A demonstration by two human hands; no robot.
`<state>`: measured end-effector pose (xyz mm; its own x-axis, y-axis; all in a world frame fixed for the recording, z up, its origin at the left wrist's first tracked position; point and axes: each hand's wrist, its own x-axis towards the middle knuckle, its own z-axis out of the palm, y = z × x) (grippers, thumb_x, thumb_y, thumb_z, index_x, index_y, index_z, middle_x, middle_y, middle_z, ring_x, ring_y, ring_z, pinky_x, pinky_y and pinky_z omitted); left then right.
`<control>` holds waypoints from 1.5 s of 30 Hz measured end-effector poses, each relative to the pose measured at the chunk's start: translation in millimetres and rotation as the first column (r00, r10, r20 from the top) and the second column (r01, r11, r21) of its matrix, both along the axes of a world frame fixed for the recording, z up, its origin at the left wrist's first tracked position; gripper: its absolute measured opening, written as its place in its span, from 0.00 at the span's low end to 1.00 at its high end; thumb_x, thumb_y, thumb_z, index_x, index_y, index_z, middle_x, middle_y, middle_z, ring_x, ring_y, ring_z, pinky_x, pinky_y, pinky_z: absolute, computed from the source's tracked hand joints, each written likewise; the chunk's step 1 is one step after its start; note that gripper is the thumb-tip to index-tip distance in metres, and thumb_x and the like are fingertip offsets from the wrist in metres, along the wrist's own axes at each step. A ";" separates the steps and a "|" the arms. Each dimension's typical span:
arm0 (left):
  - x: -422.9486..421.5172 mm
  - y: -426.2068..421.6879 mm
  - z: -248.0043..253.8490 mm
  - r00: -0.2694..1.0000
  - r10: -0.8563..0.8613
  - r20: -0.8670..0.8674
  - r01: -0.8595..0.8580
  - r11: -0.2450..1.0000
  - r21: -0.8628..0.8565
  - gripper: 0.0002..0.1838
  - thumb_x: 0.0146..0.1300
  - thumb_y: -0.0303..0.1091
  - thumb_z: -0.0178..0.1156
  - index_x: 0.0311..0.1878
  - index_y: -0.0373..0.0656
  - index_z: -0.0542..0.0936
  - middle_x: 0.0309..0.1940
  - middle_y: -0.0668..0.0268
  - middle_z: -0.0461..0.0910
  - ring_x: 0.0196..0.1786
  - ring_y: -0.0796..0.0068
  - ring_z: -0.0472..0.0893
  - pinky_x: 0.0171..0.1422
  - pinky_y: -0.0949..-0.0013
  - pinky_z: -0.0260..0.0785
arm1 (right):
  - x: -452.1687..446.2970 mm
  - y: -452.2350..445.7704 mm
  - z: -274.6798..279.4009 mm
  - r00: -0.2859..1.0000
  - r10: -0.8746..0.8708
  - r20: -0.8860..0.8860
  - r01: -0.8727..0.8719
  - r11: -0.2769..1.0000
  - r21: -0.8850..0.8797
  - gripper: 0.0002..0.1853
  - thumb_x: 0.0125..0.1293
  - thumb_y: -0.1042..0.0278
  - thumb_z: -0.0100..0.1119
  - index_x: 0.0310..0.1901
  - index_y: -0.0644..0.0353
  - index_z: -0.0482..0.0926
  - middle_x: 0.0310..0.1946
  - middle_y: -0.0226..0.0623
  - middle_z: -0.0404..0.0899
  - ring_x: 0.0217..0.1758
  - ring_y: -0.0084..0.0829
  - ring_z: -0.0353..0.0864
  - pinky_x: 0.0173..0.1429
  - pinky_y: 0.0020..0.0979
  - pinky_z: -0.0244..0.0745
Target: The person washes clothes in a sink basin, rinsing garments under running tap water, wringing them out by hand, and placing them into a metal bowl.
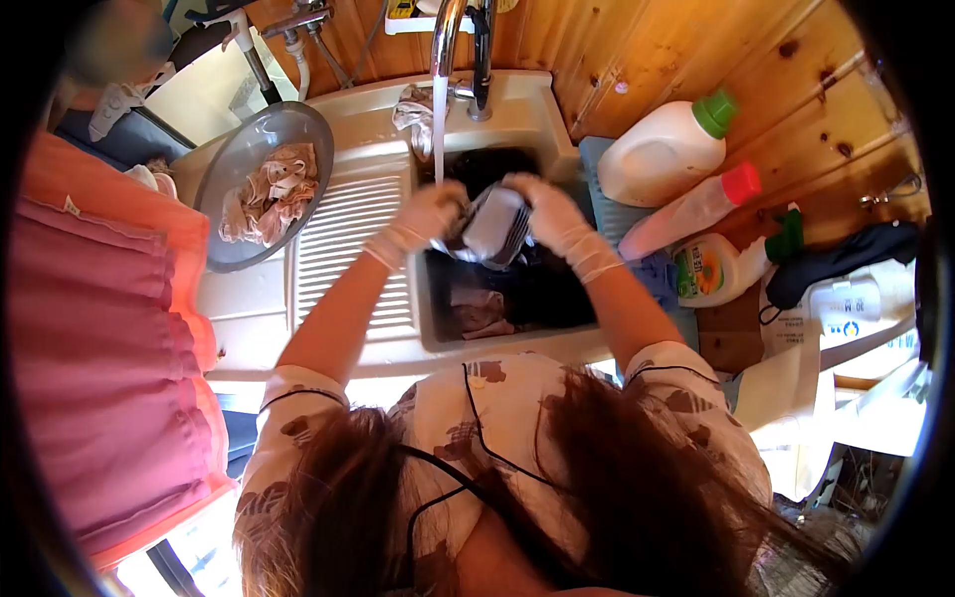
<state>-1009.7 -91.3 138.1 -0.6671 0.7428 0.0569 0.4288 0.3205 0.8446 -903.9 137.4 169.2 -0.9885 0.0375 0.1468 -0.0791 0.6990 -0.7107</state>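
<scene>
Your left hand (pixel 436 211) and right hand (pixel 547 209) grip opposite sides of a blurred dark-and-pale item (pixel 491 223) over the sink (pixel 497 348), beside the running tap (pixel 448 45).

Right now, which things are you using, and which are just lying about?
Using:
- light-and-dark thing, in both hands
- running tap
- sink
- probably the bowl of cloths

Seemingly just lying about:
- green-capped white bottle
- red-capped bottle
- black thing, far right

Knotty wood-plank wall (pixel 637 45) behind, pink curtain (pixel 109 368) at L, bright light coming in low.
</scene>
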 end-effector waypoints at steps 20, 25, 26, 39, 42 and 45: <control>57.0 49.4 -26.5 0.906 -0.380 0.188 0.357 0.443 -0.823 0.25 0.47 0.49 0.63 0.39 0.35 0.83 0.41 0.46 0.80 0.46 0.54 0.80 0.52 0.57 0.71 | -39.5 -5.1 -186.3 0.969 -0.054 0.241 -0.015 0.961 0.276 0.34 0.55 0.65 0.61 0.62 0.64 0.61 0.58 0.42 0.67 0.61 0.36 0.66 0.63 0.32 0.61; 12.6 18.5 15.9 0.969 -0.243 0.036 0.192 0.658 -0.728 0.23 0.53 0.30 0.54 0.53 0.32 0.75 0.48 0.48 0.76 0.40 0.58 0.81 0.42 0.63 0.78 | -44.5 7.5 10.1 0.820 0.165 0.548 -0.249 0.965 0.082 0.17 0.50 0.77 0.50 0.43 0.60 0.82 0.38 0.51 0.81 0.41 0.43 0.81 0.47 0.35 0.74; 11.0 9.3 49.9 0.969 -0.048 0.241 0.180 0.805 -0.565 0.26 0.53 0.30 0.54 0.57 0.32 0.71 0.50 0.49 0.75 0.41 0.58 0.81 0.42 0.64 0.79 | -41.0 6.0 45.9 0.855 0.151 0.496 -0.206 0.977 0.058 0.18 0.51 0.77 0.49 0.45 0.62 0.80 0.39 0.51 0.80 0.43 0.43 0.81 0.49 0.34 0.74; 37.1 32.9 20.1 0.635 0.193 0.748 -0.223 0.973 -0.061 0.27 0.59 0.40 0.56 0.59 0.36 0.69 0.39 0.62 0.76 0.41 0.73 0.75 0.35 0.73 0.69 | -33.5 -40.0 -97.0 0.978 0.129 0.165 -0.138 0.990 0.043 0.34 0.45 0.60 0.73 0.55 0.61 0.71 0.61 0.53 0.64 0.59 0.48 0.70 0.62 0.35 0.66; 23.6 41.2 -42.5 0.613 0.437 0.658 -0.348 0.897 -0.271 0.25 0.64 0.42 0.52 0.60 0.36 0.69 0.47 0.54 0.77 0.43 0.64 0.78 0.47 0.64 0.70 | -28.9 -53.4 -126.9 0.844 0.035 0.536 -0.205 0.943 0.261 0.20 0.56 0.66 0.58 0.52 0.57 0.76 0.64 0.45 0.63 0.61 0.43 0.70 0.62 0.35 0.67; 40.6 39.6 -104.4 0.830 0.391 0.397 -0.198 0.873 -0.446 0.28 0.66 0.47 0.48 0.62 0.37 0.67 0.57 0.49 0.71 0.57 0.56 0.73 0.60 0.61 0.65 | -49.4 -62.0 -116.7 0.743 -0.011 0.670 -0.378 0.818 0.433 0.18 0.57 0.60 0.54 0.50 0.52 0.78 0.58 0.41 0.69 0.59 0.38 0.72 0.57 0.33 0.68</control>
